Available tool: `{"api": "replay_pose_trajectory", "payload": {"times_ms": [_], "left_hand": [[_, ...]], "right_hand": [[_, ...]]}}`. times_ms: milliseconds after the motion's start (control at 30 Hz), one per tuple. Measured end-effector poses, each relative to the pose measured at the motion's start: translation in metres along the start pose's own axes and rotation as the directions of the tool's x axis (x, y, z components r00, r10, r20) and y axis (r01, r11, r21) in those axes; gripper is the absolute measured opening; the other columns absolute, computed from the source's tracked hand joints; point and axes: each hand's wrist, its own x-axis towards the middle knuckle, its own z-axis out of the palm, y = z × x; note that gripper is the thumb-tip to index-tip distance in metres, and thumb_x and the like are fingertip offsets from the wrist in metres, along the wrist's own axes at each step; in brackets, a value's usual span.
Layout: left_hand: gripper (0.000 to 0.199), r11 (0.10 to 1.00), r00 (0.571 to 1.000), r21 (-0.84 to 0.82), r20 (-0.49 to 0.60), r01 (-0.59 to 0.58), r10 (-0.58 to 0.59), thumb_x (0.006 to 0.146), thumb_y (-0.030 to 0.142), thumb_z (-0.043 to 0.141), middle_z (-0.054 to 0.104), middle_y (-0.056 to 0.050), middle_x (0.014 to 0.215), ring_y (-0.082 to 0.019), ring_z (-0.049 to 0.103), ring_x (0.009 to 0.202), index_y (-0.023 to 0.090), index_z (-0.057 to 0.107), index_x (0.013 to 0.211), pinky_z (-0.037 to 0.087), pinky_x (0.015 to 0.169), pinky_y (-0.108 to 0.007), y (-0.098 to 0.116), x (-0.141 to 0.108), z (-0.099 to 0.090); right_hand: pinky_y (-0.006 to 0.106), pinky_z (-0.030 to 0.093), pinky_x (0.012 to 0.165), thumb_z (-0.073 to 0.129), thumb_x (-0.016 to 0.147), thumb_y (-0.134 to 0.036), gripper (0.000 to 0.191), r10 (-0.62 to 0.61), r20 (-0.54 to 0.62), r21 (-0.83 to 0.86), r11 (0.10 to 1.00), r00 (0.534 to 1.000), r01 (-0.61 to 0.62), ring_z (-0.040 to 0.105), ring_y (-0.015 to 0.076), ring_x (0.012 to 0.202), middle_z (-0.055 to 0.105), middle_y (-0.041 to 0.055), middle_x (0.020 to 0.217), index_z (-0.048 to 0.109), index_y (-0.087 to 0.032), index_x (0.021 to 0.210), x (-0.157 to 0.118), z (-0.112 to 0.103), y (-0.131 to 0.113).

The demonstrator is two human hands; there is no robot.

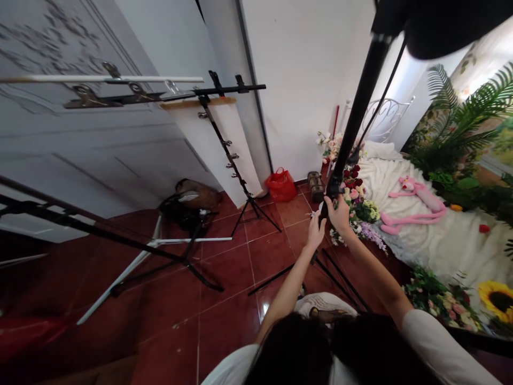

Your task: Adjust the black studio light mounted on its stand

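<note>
A black light stand [357,96] rises in front of me, with a dark lamp head [452,24] at its top and spread legs on the floor. My left hand [316,231] is closed round the pole at its lower section. Slightly higher, my right hand [340,215] grips the stand by the joint where the thicker tube meets the lower one. Some of my fingers are hidden behind the pole. A thin black cable [380,99] runs down alongside the upper tube. Artificial flowers [363,206] lie just beyond my right hand.
To the left stands a backdrop stand [224,133] with metal clips, and white and black tripod legs [172,243] cross the red tiles. A red bag [281,185] sits by the wall. At right, a pink plush toy [420,200] lies on a white-covered bed [449,251] among plants.
</note>
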Motion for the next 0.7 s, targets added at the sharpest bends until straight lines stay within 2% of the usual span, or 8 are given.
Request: {"api": "replay_pose_trajectory", "payload": {"times_ms": [100, 233, 400, 467, 600, 700], "left_hand": [[0.044, 1.0, 0.997, -0.007, -0.073, 0.011, -0.011, 0.093, 0.048, 0.033, 0.055, -0.01, 0.128, -0.021, 0.048, 0.125, 0.022, 0.05, 0.123, 0.035, 0.108, -0.041, -0.004, 0.002, 0.006], [0.043, 1.0, 0.995, 0.006, -0.102, -0.02, 0.021, 0.092, 0.049, 0.034, 0.058, -0.011, 0.122, -0.022, 0.05, 0.12, 0.021, 0.053, 0.118, 0.036, 0.106, -0.041, -0.007, 0.004, 0.008], [0.045, 1.0, 0.992, 0.008, -0.129, 0.002, -0.001, 0.092, 0.052, 0.033, 0.058, -0.012, 0.117, -0.022, 0.051, 0.117, 0.021, 0.055, 0.116, 0.035, 0.106, -0.041, -0.006, 0.004, 0.008], [0.046, 1.0, 0.993, 0.003, -0.12, 0.002, -0.002, 0.091, 0.052, 0.033, 0.058, -0.011, 0.118, -0.021, 0.05, 0.118, 0.021, 0.055, 0.116, 0.035, 0.106, -0.04, -0.006, 0.004, 0.008], [0.046, 1.0, 0.995, -0.003, -0.099, 0.002, -0.002, 0.091, 0.053, 0.033, 0.058, -0.011, 0.118, -0.021, 0.05, 0.118, 0.021, 0.054, 0.116, 0.035, 0.106, -0.04, -0.008, 0.005, 0.008], [0.047, 1.0, 0.994, -0.004, -0.11, 0.022, -0.022, 0.091, 0.054, 0.034, 0.058, -0.011, 0.118, -0.022, 0.049, 0.12, 0.021, 0.054, 0.117, 0.034, 0.107, -0.041, -0.008, 0.005, 0.008]], "right_hand": [[0.035, 0.046, 0.086, 0.047, 0.089, -0.05, 0.037, -0.032, -0.018, 0.005, 0.999, 0.999, 0.032, 0.059, 0.0206, 0.089, 0.065, 0.0096, 0.095, 0.057, -0.016, 0.101, 0.015, -0.005, -0.018], [0.035, 0.046, 0.085, 0.044, 0.09, -0.054, 0.043, -0.003, 0.03, 0.002, 1.0, 1.0, 0.003, 0.058, 0.0218, 0.089, 0.065, 0.0094, 0.092, 0.058, -0.016, 0.103, 0.019, -0.009, -0.015], [0.034, 0.046, 0.088, 0.021, 0.097, -0.046, 0.051, 0.051, 0.193, 0.008, 0.999, 0.98, -0.053, 0.061, 0.022, 0.093, 0.066, 0.0102, 0.094, 0.06, -0.016, 0.111, 0.014, -0.018, 0.021], [0.034, 0.044, 0.092, 0.024, 0.097, -0.045, 0.049, 0.022, 0.261, -0.035, 0.999, 0.965, -0.013, 0.06, 0.0225, 0.099, 0.067, 0.0103, 0.099, 0.063, -0.017, 0.107, 0.007, -0.024, 0.04], [0.036, 0.041, 0.098, 0.033, 0.095, -0.041, 0.039, -0.046, 0.428, -0.11, 0.989, 0.903, 0.103, 0.057, 0.0222, 0.106, 0.066, 0.009, 0.108, 0.064, -0.02, 0.106, -0.015, -0.032, 0.075], [0.036, 0.04, 0.099, 0.034, 0.095, -0.039, 0.037, -0.022, 0.437, -0.067, 0.996, 0.899, 0.057, 0.057, 0.021, 0.11, 0.063, 0.0089, 0.116, 0.058, -0.02, 0.116, -0.029, -0.029, 0.093]]}}
